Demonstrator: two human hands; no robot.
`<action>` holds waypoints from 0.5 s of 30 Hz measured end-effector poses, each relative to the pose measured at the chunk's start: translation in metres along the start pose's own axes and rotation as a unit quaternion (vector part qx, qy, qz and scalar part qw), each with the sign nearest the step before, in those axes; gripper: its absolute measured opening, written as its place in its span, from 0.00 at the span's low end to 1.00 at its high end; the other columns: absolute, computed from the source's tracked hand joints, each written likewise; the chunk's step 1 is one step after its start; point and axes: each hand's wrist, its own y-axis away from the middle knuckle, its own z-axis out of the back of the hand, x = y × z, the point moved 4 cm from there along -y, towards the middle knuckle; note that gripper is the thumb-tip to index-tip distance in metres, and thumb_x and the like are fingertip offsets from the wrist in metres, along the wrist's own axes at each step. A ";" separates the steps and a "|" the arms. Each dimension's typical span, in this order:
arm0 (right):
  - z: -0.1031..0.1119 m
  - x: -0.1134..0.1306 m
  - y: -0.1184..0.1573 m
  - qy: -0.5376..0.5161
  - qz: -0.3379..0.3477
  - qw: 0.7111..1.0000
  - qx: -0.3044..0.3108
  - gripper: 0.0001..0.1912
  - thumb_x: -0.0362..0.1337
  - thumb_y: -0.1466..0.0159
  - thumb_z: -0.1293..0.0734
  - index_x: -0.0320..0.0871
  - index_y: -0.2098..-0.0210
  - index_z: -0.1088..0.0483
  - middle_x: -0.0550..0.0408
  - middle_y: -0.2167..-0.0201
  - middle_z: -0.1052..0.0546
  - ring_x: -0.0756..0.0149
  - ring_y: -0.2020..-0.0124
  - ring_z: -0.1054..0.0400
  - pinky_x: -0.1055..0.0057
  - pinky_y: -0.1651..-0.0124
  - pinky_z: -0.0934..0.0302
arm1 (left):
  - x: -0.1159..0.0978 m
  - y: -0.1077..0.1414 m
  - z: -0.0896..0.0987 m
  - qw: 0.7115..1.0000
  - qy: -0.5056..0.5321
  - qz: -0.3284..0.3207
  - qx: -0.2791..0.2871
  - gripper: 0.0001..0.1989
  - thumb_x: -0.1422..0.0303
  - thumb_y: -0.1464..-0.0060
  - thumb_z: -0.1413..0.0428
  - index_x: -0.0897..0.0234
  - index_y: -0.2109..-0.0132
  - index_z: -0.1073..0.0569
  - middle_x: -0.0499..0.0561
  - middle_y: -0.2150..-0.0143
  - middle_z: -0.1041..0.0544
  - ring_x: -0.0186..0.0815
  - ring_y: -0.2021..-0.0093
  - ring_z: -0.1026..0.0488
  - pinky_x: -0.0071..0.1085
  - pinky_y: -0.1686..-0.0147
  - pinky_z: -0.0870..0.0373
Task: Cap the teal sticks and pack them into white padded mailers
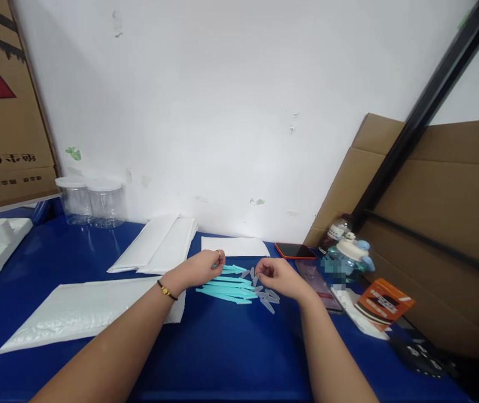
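Note:
Several thin turquoise sticks lie side by side on the blue table. Just right of them is a loose group of small translucent caps. My left hand, with a ring and a dark bracelet at the wrist, is over the left end of the upper sticks, its fingers pressed together; what they hold, if anything, is hidden. My right hand is beside the caps with its fingers curled in a pinch, and anything between the fingertips is too small to make out.
White padded envelopes lie at the left, with more behind. A white sheet is near the wall. Two clear jars stand back left. At the right are phones, a teal bottle, an orange pouch and cardboard.

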 end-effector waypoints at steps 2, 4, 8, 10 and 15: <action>-0.003 -0.001 -0.002 0.003 0.000 1.000 0.007 0.06 0.29 0.48 0.38 0.40 0.72 0.30 0.60 0.81 0.32 0.75 0.80 0.41 0.80 0.78 0.48 | 0.002 -0.001 -0.001 1.000 -0.004 -0.002 0.002 0.08 0.66 0.46 0.56 0.62 0.66 0.34 0.48 0.72 0.30 0.32 0.73 0.35 0.27 0.74 0.44; -0.001 0.005 -0.003 -0.002 -0.003 1.000 0.008 0.05 0.29 0.47 0.38 0.40 0.72 0.30 0.60 0.80 0.32 0.74 0.79 0.41 0.79 0.77 0.47 | 0.002 -0.001 0.000 1.000 0.000 -0.008 0.000 0.08 0.66 0.46 0.56 0.63 0.66 0.34 0.49 0.71 0.30 0.32 0.73 0.35 0.27 0.74 0.44; 0.013 0.039 0.013 -0.059 0.015 0.998 -0.024 0.06 0.32 0.44 0.37 0.40 0.67 0.30 0.58 0.78 0.30 0.73 0.77 0.39 0.77 0.74 0.45 | 0.001 0.000 0.002 1.000 0.006 -0.008 -0.006 0.08 0.66 0.46 0.56 0.63 0.65 0.34 0.49 0.70 0.29 0.33 0.72 0.34 0.27 0.73 0.43; 0.002 0.056 0.041 -0.101 0.054 0.993 0.038 0.07 0.34 0.42 0.36 0.41 0.64 0.29 0.55 0.73 0.27 0.71 0.73 0.35 0.75 0.68 0.41 | 0.002 0.000 0.002 1.000 0.002 -0.007 -0.007 0.08 0.67 0.47 0.56 0.63 0.66 0.34 0.49 0.70 0.29 0.33 0.72 0.34 0.27 0.73 0.43; -0.122 0.040 0.171 -0.152 0.033 0.948 0.279 0.09 0.40 0.38 0.38 0.49 0.60 0.28 0.56 0.57 0.27 0.66 0.57 0.33 0.72 0.57 0.38 | 0.002 0.002 0.001 1.000 0.007 -0.009 -0.005 0.07 0.67 0.47 0.56 0.63 0.67 0.34 0.49 0.70 0.29 0.32 0.73 0.35 0.26 0.75 0.44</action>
